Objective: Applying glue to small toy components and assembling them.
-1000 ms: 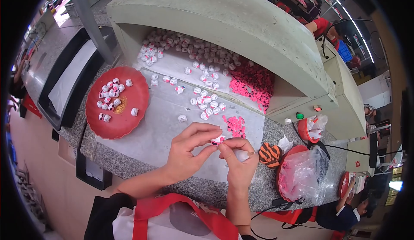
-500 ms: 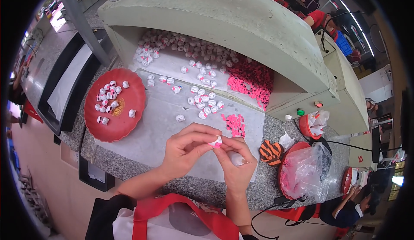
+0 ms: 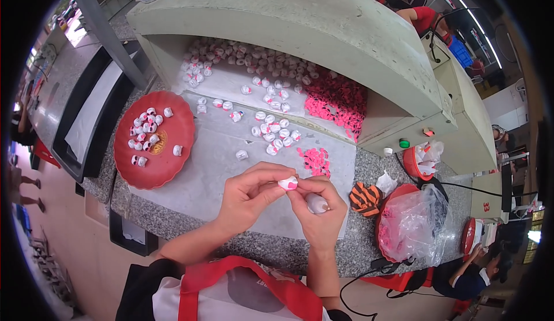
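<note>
Between my two hands is a small white piece with a pink patch (image 3: 288, 184), like a little figurine head. My left hand (image 3: 242, 200) pinches it from the left with thumb and fingers. From the other side, the fingertips of my right hand (image 3: 319, 220) touch it. Tucked in the right hand is a small pale, rounded bottle-like thing (image 3: 317, 204) with a narrow tip. Beyond the hands, a pile of flat pink pieces (image 3: 316, 162) lies on the white sheet (image 3: 216, 159). Several similar white pieces (image 3: 277, 132) stand farther back.
A red scalloped plate (image 3: 130, 168) at left holds several white-and-pink pieces. An arched grey housing (image 3: 277, 18) covers more white pieces and a heap of pink ones (image 3: 334, 107). At right are an orange-and-black striped cloth (image 3: 365, 199) and a plastic bag (image 3: 424, 223) over a red bowl.
The white-and-pink piece has turned in my fingers, so its pink patch now faces right. Both hands stay close together in nearly the same place.
</note>
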`<act>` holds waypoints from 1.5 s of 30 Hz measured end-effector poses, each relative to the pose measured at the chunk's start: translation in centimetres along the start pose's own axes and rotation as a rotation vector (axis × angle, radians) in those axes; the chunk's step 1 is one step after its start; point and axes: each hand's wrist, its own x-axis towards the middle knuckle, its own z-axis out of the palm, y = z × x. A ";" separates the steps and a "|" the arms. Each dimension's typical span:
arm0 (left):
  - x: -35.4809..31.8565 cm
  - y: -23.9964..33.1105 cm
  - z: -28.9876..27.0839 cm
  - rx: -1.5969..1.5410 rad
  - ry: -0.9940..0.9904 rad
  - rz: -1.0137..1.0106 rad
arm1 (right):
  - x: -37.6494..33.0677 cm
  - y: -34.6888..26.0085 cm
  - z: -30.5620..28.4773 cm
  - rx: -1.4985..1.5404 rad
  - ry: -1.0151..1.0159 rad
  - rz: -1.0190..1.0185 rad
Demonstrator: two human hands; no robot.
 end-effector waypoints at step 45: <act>0.5 1.3 -11.6 0.914 0.574 0.131 | 0.5 5.0 1.7 0.225 -0.039 0.339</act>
